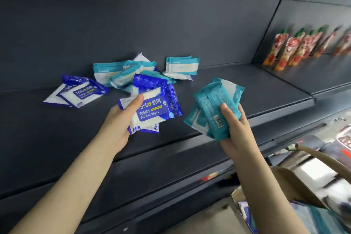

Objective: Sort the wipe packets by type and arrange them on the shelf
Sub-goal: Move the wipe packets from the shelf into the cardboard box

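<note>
The left hand (115, 123) grips a small stack of blue packets (152, 112) above the front part of the shelf (247, 85), with the thumb laid across the top packet's face and the fingers hidden behind. The top one faces the camera. Its label reads "75% 酒精", "酒精湿巾" and "Alcohol Wipes", with the thumb covering part of the "7". Its long axis runs left to right, rising slightly toward the right, and the print stands upright to the viewer.

The right hand (237, 125) holds a fanned stack of teal packets (210, 104) just right of the blue ones, over the shelf's front edge. The thumb presses on the top packet and the fingers curl round the right side. Their backs are turned up, showing a barcode (218, 121) beside the thumb. The fine print there is too blurred to read. The packets lie at differing angles, so they share no single axis.

On the shelf at the left lies a blue pair (83, 92), one overlapping the other, face up, marked "75% 酒精". Their long axes tilt up to the right. Behind the held blue packets is a loose teal heap (117, 74), with packets pointing various ways. To its right a teal pair (182, 65) leans on the back wall, long axes level. The labels on both are illegible.

Red pouches (292, 47) with green tops stand in a row on the next shelf section, far right. A tan bag (284, 182) hangs at the lower right.
</note>
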